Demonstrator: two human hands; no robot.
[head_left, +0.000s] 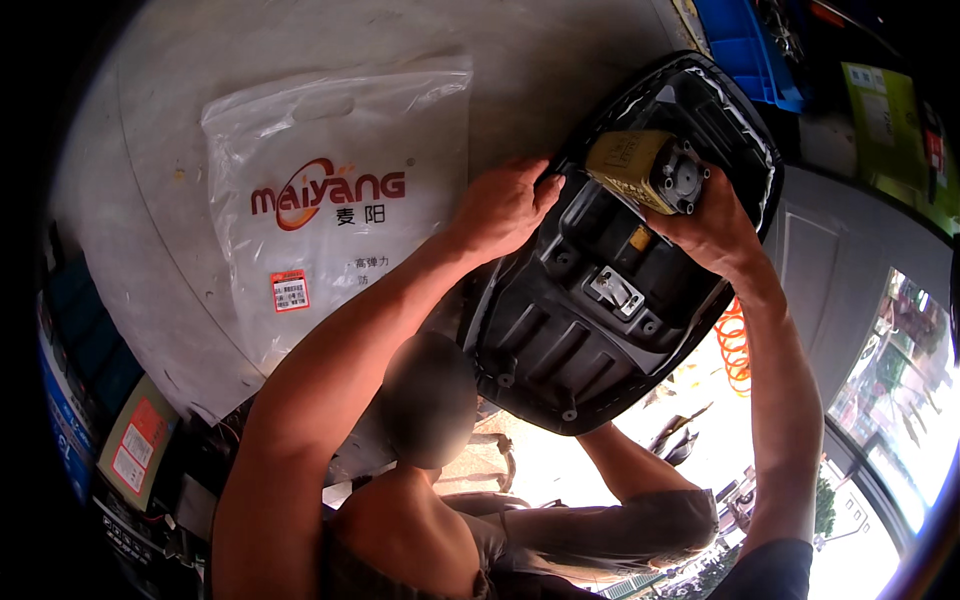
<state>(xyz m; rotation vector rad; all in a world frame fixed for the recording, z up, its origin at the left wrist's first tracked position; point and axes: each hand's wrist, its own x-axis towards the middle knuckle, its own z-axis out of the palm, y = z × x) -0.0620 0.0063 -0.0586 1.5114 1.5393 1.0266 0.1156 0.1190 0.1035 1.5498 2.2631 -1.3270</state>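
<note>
A black scooter seat lies tilted with its hollow underside facing me, a pale line running inside its upper rim. My left hand grips the seat's left edge, thumb and fingers closed at the rim. In my right hand is a staple gun with a yellowish boxy body and a dark bolted end cap. It is over the upper part of the seat's underside; its nose is hidden, so contact with the rim cannot be told. A metal latch plate sits in the middle of the underside.
Left of the seat, a clear printed plastic bag rests on a grey surface. Another person sits at the lower middle, close to the seat. An orange coiled hose hangs at right. A blue bin and boxes stand along the edges.
</note>
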